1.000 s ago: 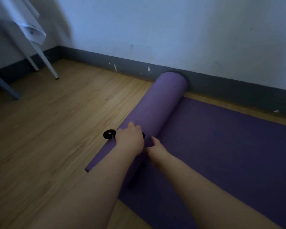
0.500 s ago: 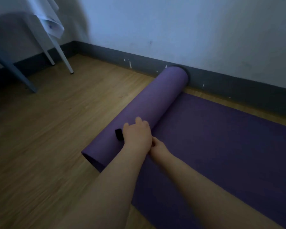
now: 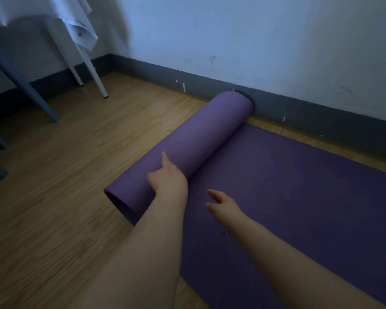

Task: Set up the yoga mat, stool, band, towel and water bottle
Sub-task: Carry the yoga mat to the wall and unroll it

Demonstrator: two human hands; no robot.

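1. The purple yoga mat (image 3: 299, 197) is laid on the wooden floor (image 3: 54, 208), half unrolled, with the rolled part (image 3: 198, 139) running up to the dark baseboard (image 3: 210, 85).
2. The near end of the roll is touched by the left hand (image 3: 168, 181), index finger stretched out on top.
3. The right hand (image 3: 224, 204) is held just over the flat part, fingers loose and spread, nothing gripped.
4. Pale table legs (image 3: 91, 70) are seen in the far left corner.
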